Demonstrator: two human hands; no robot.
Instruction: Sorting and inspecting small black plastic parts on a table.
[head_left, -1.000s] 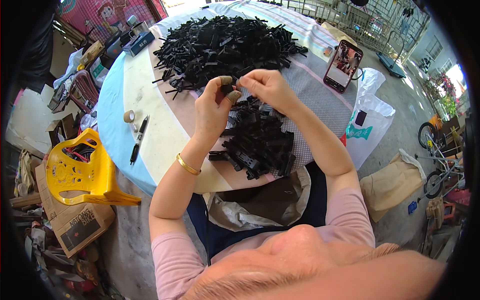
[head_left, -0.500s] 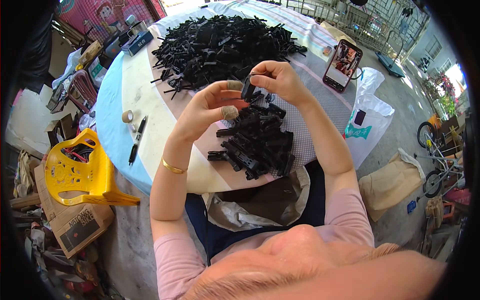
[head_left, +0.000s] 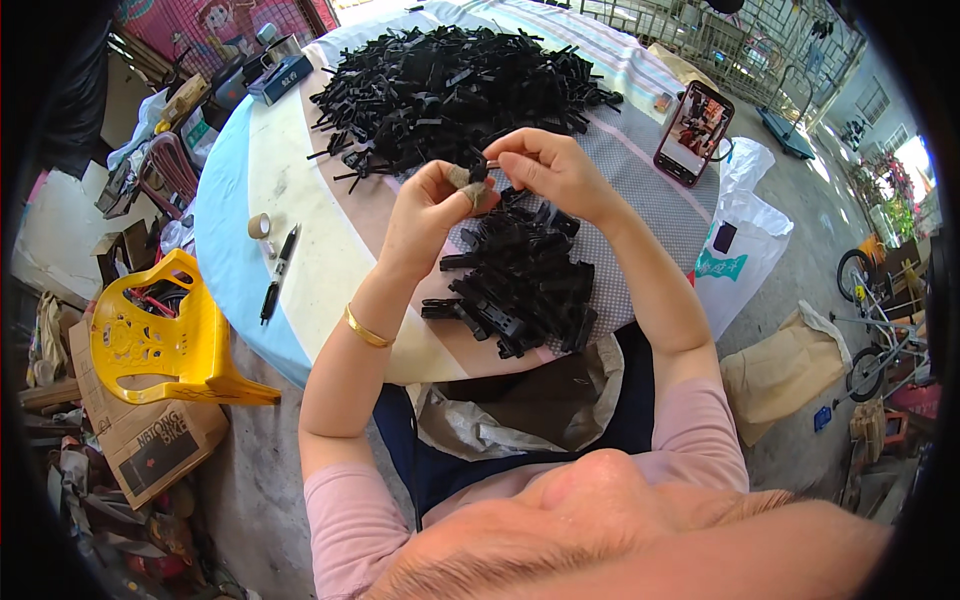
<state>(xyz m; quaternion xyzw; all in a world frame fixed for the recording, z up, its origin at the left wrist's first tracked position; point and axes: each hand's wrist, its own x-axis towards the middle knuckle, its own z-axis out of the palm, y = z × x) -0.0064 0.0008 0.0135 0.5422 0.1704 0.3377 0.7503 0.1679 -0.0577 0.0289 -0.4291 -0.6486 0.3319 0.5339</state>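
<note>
Between the taped thumb and finger of my left hand (head_left: 425,212) is a small black plastic part (head_left: 478,172), held upright over the table. My right hand (head_left: 562,178) is closed in a pinch right beside that part; whatever its fingertips hold is too small to make out. Below both hands lies a smaller heap of black plastic clips (head_left: 515,285), near the table's front edge. Behind them spreads a much larger heap of loose black parts (head_left: 450,90).
On the cloth-covered round table (head_left: 225,215) lie a pen (head_left: 279,275), a tape roll (head_left: 259,226) and a blue box (head_left: 281,80). A propped phone (head_left: 694,133) stands at right, near a white plastic bag (head_left: 745,240). An open sack (head_left: 455,430) sits at my lap; a yellow chair (head_left: 190,375) stands left.
My left fingers have closed around the black part, which was in my right hand's pinch before. My right hand has shifted slightly left and down, staying beside it.
</note>
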